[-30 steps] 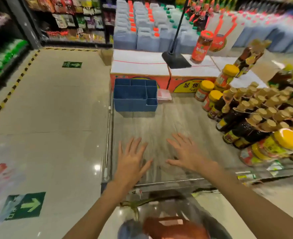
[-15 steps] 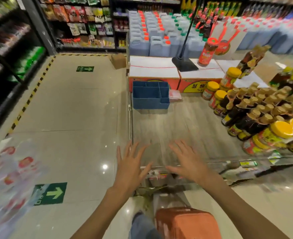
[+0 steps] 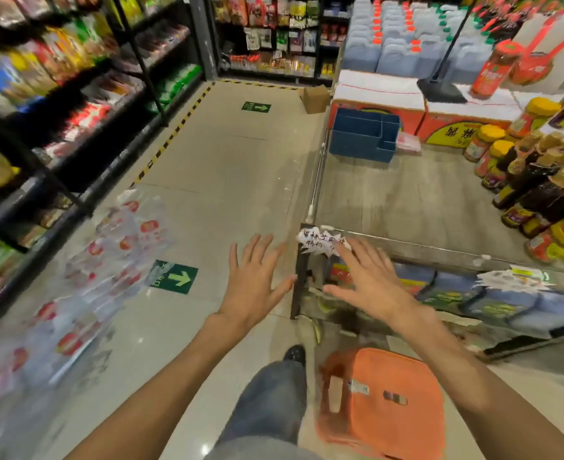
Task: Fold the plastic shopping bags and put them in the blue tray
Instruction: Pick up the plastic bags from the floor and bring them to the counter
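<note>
- Orange stool (image 3: 383, 403) stands nearest, on the floor just right of the person's leg (image 3: 270, 403).
- Left hand (image 3: 252, 287) is held out palm down, fingers spread and straight, grasping nothing, over the floor left of the table (image 3: 406, 197) corner.
- Right hand (image 3: 370, 283) is likewise flat and splayed, released, in front of the table's near edge.
- A torn white note (image 3: 320, 242) with handwriting, too blurred to read, sticks to that corner.
- Clear plastic bags (image 3: 108, 260) with red print hang blurred at left.
- Green floor arrow (image 3: 174, 277) points right.
- Blue tray (image 3: 363, 134) sits on the table's far left.
</note>
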